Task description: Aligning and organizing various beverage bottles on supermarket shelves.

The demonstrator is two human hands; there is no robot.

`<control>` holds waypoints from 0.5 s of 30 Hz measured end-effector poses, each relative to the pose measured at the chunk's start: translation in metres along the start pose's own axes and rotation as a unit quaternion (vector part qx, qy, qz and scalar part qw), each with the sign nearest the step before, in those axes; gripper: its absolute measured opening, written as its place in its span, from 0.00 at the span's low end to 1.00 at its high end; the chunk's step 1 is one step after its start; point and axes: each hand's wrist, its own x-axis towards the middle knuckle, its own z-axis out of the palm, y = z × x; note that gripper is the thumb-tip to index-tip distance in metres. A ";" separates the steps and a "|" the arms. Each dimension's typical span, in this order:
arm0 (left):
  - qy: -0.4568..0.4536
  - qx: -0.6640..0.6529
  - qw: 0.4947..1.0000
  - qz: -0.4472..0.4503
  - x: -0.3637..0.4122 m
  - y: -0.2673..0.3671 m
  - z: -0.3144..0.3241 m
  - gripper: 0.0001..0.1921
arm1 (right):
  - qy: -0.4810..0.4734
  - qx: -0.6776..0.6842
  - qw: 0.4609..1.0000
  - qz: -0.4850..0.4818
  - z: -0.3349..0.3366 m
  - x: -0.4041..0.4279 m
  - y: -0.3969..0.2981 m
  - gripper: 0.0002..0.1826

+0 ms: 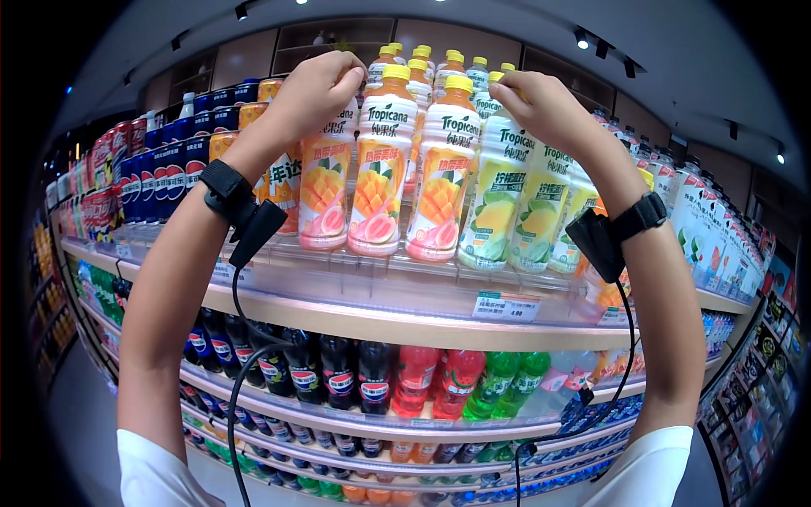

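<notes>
My left hand (pixel 332 79), fingers curled and thumb against them, is raised in front of the top of a mango-pink fruit drink bottle (pixel 324 190). The cap of that bottle is hidden behind it. My right hand (pixel 535 104) is raised over the top of a lemon drink bottle (pixel 496 196), its thumb and forefinger bent inward. A bit of yellow cap shows between those fingers. Whether either hand grips a cap cannot be told. Between my hands, two more mango-pink Tropicana bottles (pixel 383 177) stand upright at the shelf front, with further yellow-capped bottles behind.
A clear plastic lip and price tags (pixel 505 307) run along the shelf edge (pixel 393 329). Blue Pepsi cans (pixel 171 168) are stacked at left; white-labelled bottles (pixel 697 209) line the right. Lower shelves hold dark cola bottles (pixel 336 367) and red drinks (pixel 416 380). Cables (pixel 233 405) hang from wrist-strapped devices (pixel 260 228).
</notes>
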 end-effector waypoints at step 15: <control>0.015 -0.005 1.000 -0.017 -0.001 0.005 -0.003 0.15 | -0.068 0.059 0.996 0.021 0.000 0.030 -0.025 0.34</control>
